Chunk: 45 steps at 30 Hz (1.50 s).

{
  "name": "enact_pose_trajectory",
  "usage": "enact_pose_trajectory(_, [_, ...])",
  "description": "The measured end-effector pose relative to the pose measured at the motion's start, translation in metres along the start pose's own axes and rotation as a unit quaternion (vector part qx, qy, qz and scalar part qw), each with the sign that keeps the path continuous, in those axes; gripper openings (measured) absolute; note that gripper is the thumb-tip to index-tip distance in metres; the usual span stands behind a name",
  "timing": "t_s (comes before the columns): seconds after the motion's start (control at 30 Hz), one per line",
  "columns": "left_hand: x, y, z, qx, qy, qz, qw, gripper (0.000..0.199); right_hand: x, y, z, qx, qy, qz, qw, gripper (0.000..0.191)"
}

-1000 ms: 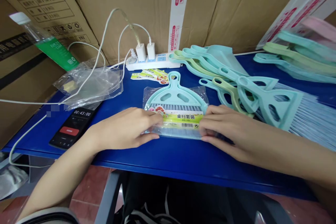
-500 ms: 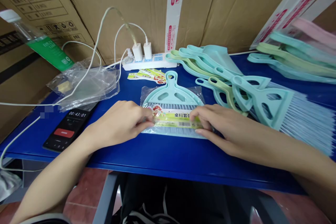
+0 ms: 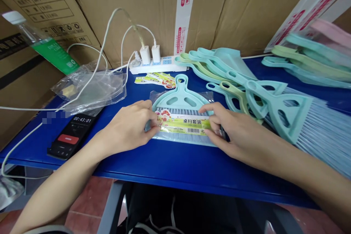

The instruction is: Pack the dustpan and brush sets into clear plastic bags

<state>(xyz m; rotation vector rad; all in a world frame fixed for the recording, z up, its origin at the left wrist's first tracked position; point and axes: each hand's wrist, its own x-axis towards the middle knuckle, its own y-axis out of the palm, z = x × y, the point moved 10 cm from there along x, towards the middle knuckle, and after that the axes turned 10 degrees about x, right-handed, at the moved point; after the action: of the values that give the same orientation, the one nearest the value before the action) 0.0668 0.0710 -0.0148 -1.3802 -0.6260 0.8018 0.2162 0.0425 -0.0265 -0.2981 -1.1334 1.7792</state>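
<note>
Mid-frame, the left hand pinches a crinkly clear plastic bag around a fan-shaped dustpan; the right hand arches, thumb and forefinger apart.

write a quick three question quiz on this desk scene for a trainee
1. True or false: the left hand and right hand are at opposite sides of the bagged dustpan set.
2. What colour is the bottle label? a) red b) green c) yellow
3. Fill in: the loose printed cards lie just in front of the white ____.

Key: 1 true; 2 b; 3 power strip.
</note>
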Motion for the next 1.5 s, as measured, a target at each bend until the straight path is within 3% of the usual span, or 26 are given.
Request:
enact_pose_trajectory(0.13, [0.002, 0.003, 0.002, -0.012, -0.020, 0.015, 1.000, 0.022, 0.001, 0.001, -0.005, -0.006, 0.015, 0.002, 1.000, 0.029])
enact_pose_trajectory(0.47, [0.007, -0.001, 0.003, -0.035, -0.027, -0.029, 0.999, 0.033, 0.006, -0.006, 0.000, 0.014, 0.003, -0.024, 1.000, 0.029])
enact_pose_trajectory(0.7, [0.006, -0.004, 0.008, -0.053, -0.038, -0.041, 0.997, 0.023, 0.007, -0.012, 0.004, -0.008, -0.017, -0.042, 0.999, 0.033])
enact_pose_trajectory(0.83, [0.005, 0.001, 0.012, -0.050, -0.056, -0.021, 0.997, 0.021, 0.008, -0.012, 0.002, -0.013, -0.011, -0.039, 0.999, 0.032])
enact_pose_trajectory(1.1, [0.007, 0.003, 0.013, 0.009, -0.072, -0.005, 0.997, 0.018, 0.009, -0.016, 0.001, 0.042, 0.001, -0.044, 0.998, 0.028])
enact_pose_trajectory(1.2, [0.007, -0.006, 0.003, 0.064, -0.026, -0.054, 0.996, 0.023, 0.010, -0.015, -0.002, 0.041, 0.020, -0.034, 0.998, 0.029])
enact_pose_trajectory(1.27, [0.006, -0.010, -0.012, 0.080, 0.049, -0.081, 0.992, 0.040, 0.011, -0.015, -0.001, 0.034, 0.014, -0.033, 0.999, 0.032])
enact_pose_trajectory(1.37, [0.002, -0.001, -0.035, 0.089, 0.160, -0.048, 0.982, 0.064, 0.011, -0.011, 0.002, 0.012, 0.001, -0.019, 1.000, 0.041])
enact_pose_trajectory(1.5, [0.003, 0.009, -0.041, 0.105, 0.189, -0.005, 0.976, 0.064, 0.007, -0.006, 0.005, -0.020, -0.020, 0.000, 1.000, 0.054])
